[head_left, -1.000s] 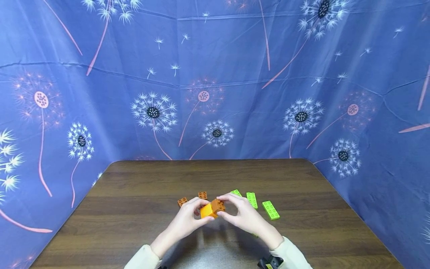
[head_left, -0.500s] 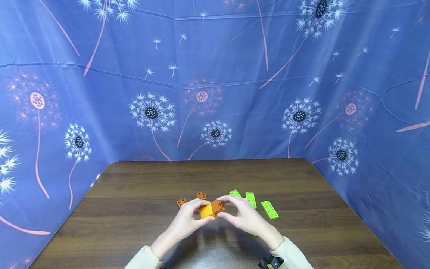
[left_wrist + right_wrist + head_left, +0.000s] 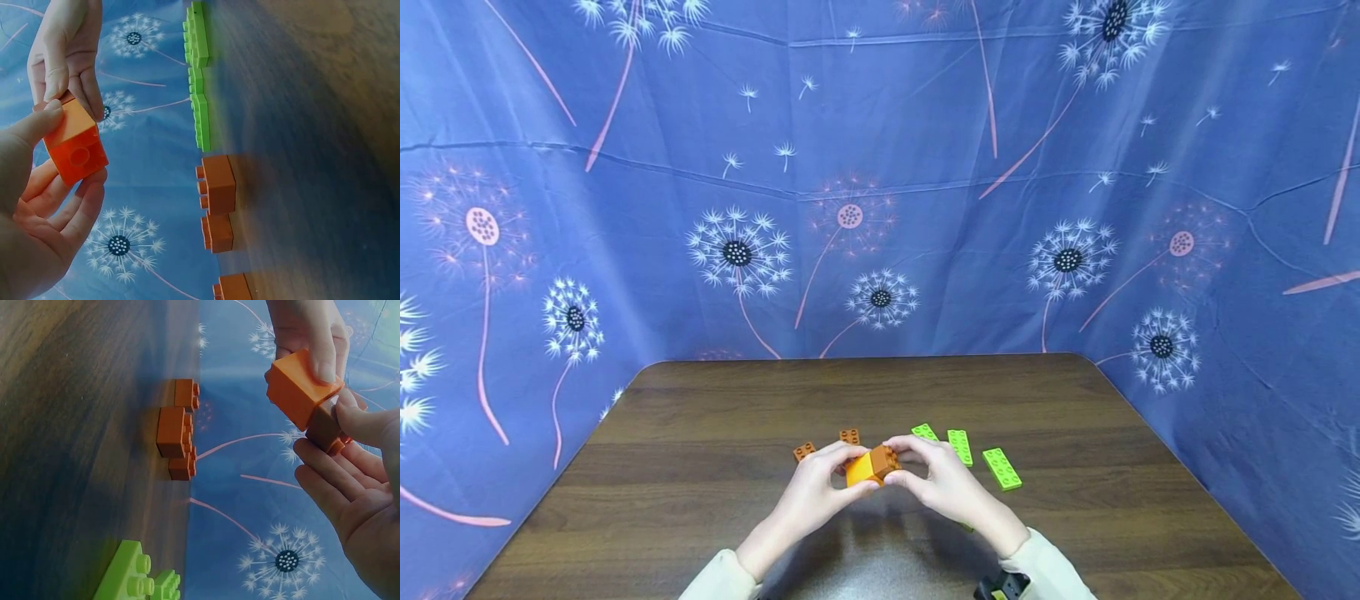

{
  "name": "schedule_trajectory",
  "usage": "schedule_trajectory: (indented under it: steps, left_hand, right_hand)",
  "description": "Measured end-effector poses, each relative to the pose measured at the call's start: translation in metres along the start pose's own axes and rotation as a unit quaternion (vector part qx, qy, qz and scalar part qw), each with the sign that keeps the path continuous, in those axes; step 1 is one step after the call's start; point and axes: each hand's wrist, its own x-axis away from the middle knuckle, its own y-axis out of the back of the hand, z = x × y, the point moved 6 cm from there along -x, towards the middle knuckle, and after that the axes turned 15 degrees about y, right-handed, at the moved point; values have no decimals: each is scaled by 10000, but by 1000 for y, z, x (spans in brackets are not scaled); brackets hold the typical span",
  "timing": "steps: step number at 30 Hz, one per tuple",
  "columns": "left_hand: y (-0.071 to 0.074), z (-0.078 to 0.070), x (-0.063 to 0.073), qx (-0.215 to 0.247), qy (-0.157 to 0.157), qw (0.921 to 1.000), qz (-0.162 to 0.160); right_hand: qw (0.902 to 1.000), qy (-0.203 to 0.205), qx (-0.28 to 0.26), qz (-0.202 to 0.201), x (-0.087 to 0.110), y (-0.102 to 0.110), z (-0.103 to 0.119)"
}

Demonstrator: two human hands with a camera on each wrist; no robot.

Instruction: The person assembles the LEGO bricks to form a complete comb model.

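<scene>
Above the table, my left hand (image 3: 814, 487) pinches a light orange building block (image 3: 859, 472) between thumb and fingers. My right hand (image 3: 946, 478) grips a darker brown-orange studded brick (image 3: 883, 461) by its sides. The two pieces meet face to face, the studs of the brown-orange brick (image 3: 324, 428) pointing toward my right palm. In the left wrist view, the near end of the orange block (image 3: 78, 156) shows a round mark, and the brown-orange brick is mostly hidden behind it.
Brown-orange bricks (image 3: 849, 436) lie on the wooden table (image 3: 737, 400) beyond my left hand. Several lime green bricks (image 3: 1002, 468) lie beyond my right hand, one partly hidden under that forearm. A blue dandelion-print cloth (image 3: 940, 250) hangs behind the table.
Both hands keep their hold on the joined pieces, which tilt only very slightly. The head view has shifted a little; the loose bricks stay in place.
</scene>
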Motion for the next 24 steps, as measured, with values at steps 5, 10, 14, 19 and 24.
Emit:
schedule_trajectory:
  steps: [5, 10, 14, 19, 24]
  left_hand:
    - [0, -2, 1, -74, -69, 9999, -48]
    - [0, -3, 2, -175, -170, 9995, -193]
    - [0, -4, 3, -232, -193, 9991, -297]
    - [1, -6, 2, -242, -272, 9986, -389]
    - [1, -7, 1, -267, -229, 9985, -416]
  right_hand:
    - [10000, -6, -18, 63, 5, -4, -13]
    - [9997, 42, -206, 135, 6, -6, -16]
    - [9996, -133, -203, 157, 5, -6, -15]
    - [9991, -297, -284, 96, 1, -5, -10]
    - [9990, -358, -261, 48, 0, -5, -12]
